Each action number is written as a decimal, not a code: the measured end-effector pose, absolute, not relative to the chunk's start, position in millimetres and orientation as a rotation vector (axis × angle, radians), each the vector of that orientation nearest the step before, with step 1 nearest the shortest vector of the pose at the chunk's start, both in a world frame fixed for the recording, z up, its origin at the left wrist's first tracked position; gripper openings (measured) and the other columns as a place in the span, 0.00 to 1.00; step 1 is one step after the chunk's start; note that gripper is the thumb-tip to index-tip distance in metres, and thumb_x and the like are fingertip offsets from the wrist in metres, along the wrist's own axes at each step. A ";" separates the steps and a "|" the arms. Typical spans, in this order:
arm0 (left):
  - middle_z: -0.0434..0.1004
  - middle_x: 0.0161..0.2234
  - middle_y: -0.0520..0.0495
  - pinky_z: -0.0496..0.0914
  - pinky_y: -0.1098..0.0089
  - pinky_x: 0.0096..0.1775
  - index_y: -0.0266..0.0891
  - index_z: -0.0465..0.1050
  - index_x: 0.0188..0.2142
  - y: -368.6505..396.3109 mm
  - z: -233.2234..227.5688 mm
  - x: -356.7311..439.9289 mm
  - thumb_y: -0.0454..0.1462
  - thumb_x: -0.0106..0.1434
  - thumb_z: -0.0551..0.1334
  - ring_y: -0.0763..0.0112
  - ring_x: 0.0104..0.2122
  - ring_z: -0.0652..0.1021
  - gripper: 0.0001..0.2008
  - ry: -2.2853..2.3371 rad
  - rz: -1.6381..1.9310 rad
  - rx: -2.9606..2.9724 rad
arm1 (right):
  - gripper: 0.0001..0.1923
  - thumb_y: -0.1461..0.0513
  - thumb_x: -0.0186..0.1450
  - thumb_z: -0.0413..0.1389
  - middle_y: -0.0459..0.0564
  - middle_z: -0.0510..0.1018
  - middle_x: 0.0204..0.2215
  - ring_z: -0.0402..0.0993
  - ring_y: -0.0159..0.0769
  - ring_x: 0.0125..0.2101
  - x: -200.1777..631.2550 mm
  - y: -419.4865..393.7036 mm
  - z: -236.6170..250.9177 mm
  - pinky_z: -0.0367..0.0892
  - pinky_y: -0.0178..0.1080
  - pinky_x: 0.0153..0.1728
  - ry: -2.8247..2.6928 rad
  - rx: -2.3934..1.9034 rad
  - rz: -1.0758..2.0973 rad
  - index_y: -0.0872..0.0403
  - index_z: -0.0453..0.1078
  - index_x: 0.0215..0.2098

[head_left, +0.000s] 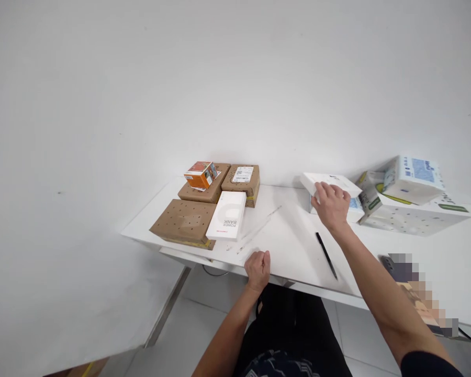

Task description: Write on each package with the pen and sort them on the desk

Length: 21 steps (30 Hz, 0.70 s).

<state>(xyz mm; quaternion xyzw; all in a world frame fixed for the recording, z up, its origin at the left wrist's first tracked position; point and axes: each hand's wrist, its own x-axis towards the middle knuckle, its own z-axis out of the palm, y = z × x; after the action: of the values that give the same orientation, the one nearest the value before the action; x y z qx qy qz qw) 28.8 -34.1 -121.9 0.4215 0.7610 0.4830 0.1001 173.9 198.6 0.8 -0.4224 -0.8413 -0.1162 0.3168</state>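
Note:
My right hand [332, 207] grips the near side of a flat white box [325, 181], its thumb and fingers around the edge. That box sits tilted above a blue-and-white packet [355, 208]; whether the two touch I cannot tell. At the table's front edge my left hand [258, 269] rests as a loose fist, with nothing visible in it. Beyond it stands a white power bank box [226, 213], lying flat beside a brown carton [186, 221]. A black pen [326, 255] lies on the table below my right hand.
Farther back are two more brown cartons [240, 183], one with a small orange box [201, 175] on top. To the right, a large white carton [412, 212] bears a tissue pack [414, 178]. A phone [388, 263] lies near the white table's [286, 230] right front.

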 end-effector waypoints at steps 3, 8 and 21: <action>0.68 0.22 0.48 0.61 0.67 0.35 0.43 0.65 0.20 -34.4 -117.8 27.7 0.46 0.65 0.51 0.67 0.26 0.69 0.19 2.240 1.420 1.234 | 0.20 0.61 0.66 0.49 0.54 0.72 0.55 0.61 0.50 0.55 189.6 140.8 -7.5 0.50 0.53 0.52 -2.313 -0.906 -0.075 0.49 0.66 0.56; 0.74 0.26 0.47 0.65 0.66 0.35 0.41 0.73 0.33 -38.1 -96.8 23.8 0.51 0.68 0.42 0.66 0.28 0.73 0.26 2.008 1.466 1.037 | 0.16 0.59 0.65 0.52 0.47 0.75 0.53 0.65 0.48 0.55 203.0 38.8 -51.6 0.48 0.57 0.56 -2.330 -0.749 0.604 0.40 0.70 0.50; 0.73 0.32 0.48 0.71 0.66 0.38 0.38 0.65 0.52 -43.4 -90.9 9.7 0.51 0.51 0.68 0.67 0.34 0.76 0.33 1.561 1.430 0.629 | 0.13 0.61 0.65 0.52 0.58 0.75 0.46 0.70 0.47 0.48 225.1 -0.1 -99.9 0.69 0.53 0.47 -1.880 -1.001 0.491 0.52 0.72 0.46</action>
<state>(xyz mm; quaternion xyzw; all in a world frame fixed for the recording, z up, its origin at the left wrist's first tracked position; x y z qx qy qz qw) 9.7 -43.4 -90.9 0.2542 0.6312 0.5784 0.4499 225.1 -0.1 -99.9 -0.4065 -0.7637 0.1996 0.4601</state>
